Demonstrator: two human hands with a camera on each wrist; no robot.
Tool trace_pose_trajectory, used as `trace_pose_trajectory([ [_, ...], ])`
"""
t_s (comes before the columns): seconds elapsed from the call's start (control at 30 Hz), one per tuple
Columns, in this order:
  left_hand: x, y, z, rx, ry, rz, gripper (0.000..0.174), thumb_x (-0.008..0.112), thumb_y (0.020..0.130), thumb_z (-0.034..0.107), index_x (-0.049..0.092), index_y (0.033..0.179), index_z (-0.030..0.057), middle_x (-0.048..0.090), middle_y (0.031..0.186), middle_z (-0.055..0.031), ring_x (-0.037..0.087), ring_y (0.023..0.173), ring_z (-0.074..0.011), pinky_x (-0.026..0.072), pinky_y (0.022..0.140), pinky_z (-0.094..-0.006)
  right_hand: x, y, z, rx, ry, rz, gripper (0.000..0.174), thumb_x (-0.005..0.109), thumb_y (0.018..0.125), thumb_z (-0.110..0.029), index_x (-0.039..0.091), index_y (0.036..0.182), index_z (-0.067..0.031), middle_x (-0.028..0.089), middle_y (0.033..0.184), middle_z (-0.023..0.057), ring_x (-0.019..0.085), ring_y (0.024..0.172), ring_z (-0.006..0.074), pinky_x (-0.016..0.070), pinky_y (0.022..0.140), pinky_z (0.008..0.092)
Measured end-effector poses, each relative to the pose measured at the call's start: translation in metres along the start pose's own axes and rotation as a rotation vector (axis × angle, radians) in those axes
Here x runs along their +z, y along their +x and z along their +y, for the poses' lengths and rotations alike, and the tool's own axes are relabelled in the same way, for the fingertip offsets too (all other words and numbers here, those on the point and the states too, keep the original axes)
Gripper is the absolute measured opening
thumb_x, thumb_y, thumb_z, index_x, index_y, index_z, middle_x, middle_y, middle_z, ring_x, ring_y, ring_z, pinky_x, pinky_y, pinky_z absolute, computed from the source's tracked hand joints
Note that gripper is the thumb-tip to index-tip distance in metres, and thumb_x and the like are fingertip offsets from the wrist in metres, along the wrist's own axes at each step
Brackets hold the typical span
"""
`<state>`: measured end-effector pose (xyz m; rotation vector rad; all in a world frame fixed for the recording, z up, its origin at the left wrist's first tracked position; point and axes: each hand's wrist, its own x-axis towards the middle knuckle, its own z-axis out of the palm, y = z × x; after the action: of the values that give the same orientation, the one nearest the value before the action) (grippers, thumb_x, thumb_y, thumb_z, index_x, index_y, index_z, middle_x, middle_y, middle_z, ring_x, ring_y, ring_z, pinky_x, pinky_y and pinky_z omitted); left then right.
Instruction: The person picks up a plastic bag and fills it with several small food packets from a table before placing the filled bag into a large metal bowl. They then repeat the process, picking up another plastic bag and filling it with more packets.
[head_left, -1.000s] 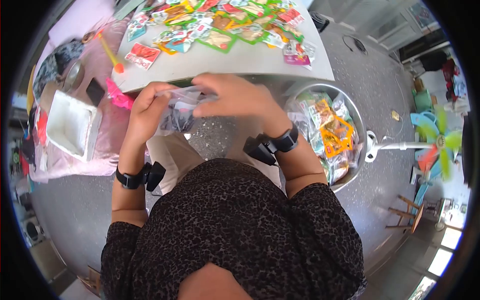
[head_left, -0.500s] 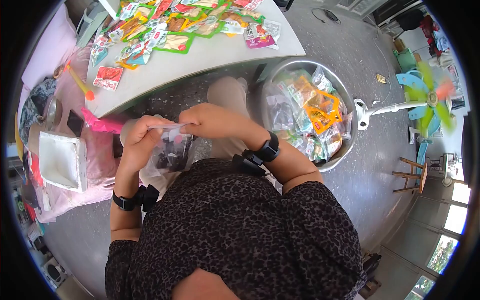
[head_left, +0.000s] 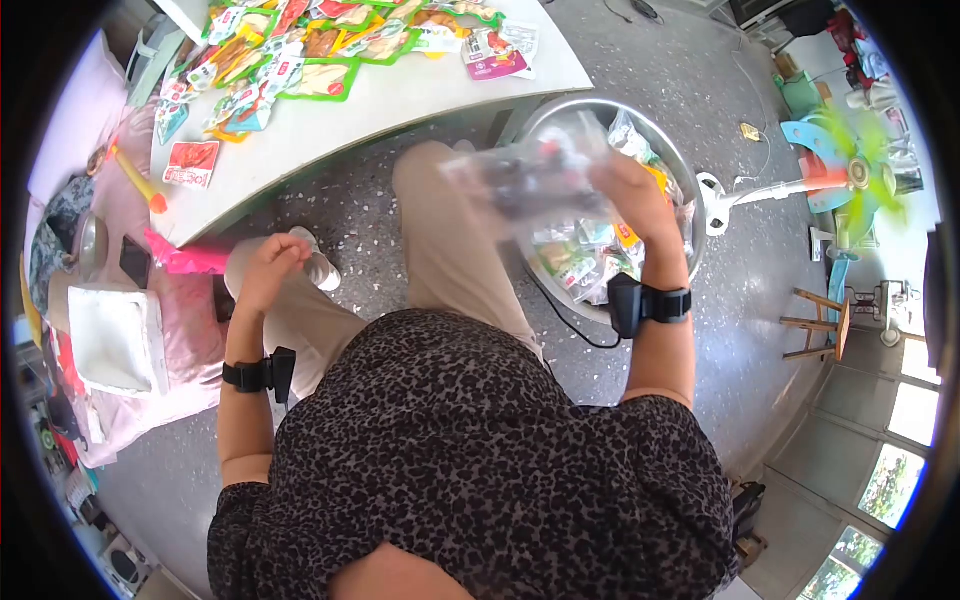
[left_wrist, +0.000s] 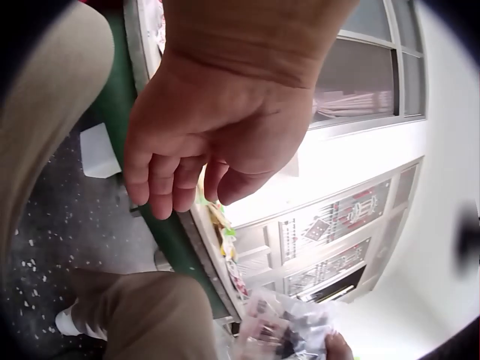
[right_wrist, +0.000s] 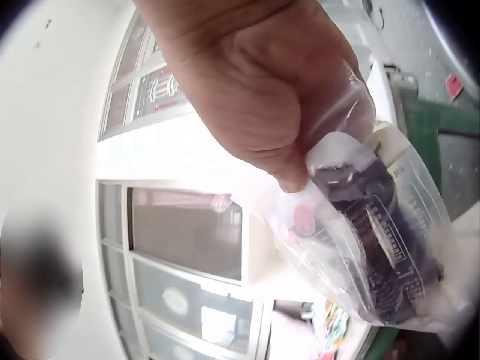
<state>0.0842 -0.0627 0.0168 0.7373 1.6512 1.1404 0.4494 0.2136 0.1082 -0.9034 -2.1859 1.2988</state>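
Note:
A clear plastic bag with dark packets inside (head_left: 540, 180) hangs over the left part of the metal basin (head_left: 588, 101), blurred in the head view. My right hand (head_left: 637, 198) pinches it by one edge; in the right wrist view the thumb of the right hand (right_wrist: 247, 97) presses on the bag (right_wrist: 375, 240). My left hand (head_left: 270, 270) is held above my thigh, holding nothing. In the left wrist view the fingers of the left hand (left_wrist: 217, 127) hang loosely bent. Bagged packets (head_left: 600, 250) fill the basin.
Many coloured food packets (head_left: 325, 78) lie on the white table (head_left: 400, 110) ahead. On the left, a white foam box (head_left: 115, 340) sits on a pink cloth (head_left: 190, 340). A fan (head_left: 858, 174) with turning blades stands at the right, its base beside the basin.
My right hand has carried the bag from beside my left hand over to the basin at the right. My left hand has let go of it and stays at the left.

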Motion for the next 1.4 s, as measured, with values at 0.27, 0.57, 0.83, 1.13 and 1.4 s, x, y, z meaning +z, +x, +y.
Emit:
trace_pose_trajectory([
  [0.27,0.000,0.004,-0.019,-0.148,0.007,0.015,0.018,0.048,0.079,0.017,0.050,0.092,0.0040,0.053,0.086,-0.0020,0.050,0.083,-0.0104,0.0396,0.071,-0.0225,-0.042,-0.050,0.163,0.400,-0.312,0.174,0.017,0.052,0.072,-0.017,0.054,0.077,-0.0009,0.053,0.069,0.0099,0.051,0.068,0.0184,0.0398,0.062,0.0292],
  [0.57,-0.004,0.007,-0.019,-0.217,-0.050,0.057,0.017,0.050,0.079,0.018,0.049,0.091,0.0057,0.052,0.087,-0.0020,0.051,0.083,-0.0106,0.0401,0.071,-0.0218,-0.143,-0.027,0.228,0.445,-0.993,0.520,0.015,0.042,0.075,-0.015,0.052,0.080,-0.0056,0.056,0.075,0.0174,0.054,0.076,0.0349,0.0425,0.065,0.0415],
  [0.83,-0.002,0.006,-0.020,-0.214,-0.048,0.096,0.018,0.050,0.079,0.018,0.049,0.091,0.0056,0.053,0.086,-0.0020,0.051,0.082,-0.0104,0.0405,0.069,-0.0212,-0.130,-0.064,0.254,0.717,-1.225,0.568,0.021,0.045,0.071,-0.016,0.053,0.088,-0.0055,0.057,0.083,0.0165,0.053,0.083,0.0333,0.0424,0.070,0.0405],
  [1.13,-0.004,0.003,-0.017,-0.210,-0.052,0.096,0.018,0.051,0.078,0.018,0.050,0.092,0.0056,0.053,0.086,-0.0013,0.051,0.082,-0.0094,0.0407,0.068,-0.0209,-0.019,-0.029,0.331,0.410,-0.826,-0.179,0.021,0.042,0.069,-0.011,0.054,0.082,0.0002,0.055,0.083,0.0245,0.053,0.081,0.0374,0.0407,0.072,0.0420],
  [1.4,-0.020,-0.019,-0.009,-0.017,0.024,0.203,0.015,0.050,0.079,0.017,0.050,0.087,0.0042,0.053,0.079,-0.0026,0.050,0.072,-0.0091,0.0414,0.064,-0.0212,0.067,0.059,0.156,-0.110,-0.473,0.083,0.016,0.045,0.074,-0.009,0.053,0.085,0.0001,0.055,0.080,0.0169,0.053,0.078,0.0312,0.0418,0.071,0.0331],
])
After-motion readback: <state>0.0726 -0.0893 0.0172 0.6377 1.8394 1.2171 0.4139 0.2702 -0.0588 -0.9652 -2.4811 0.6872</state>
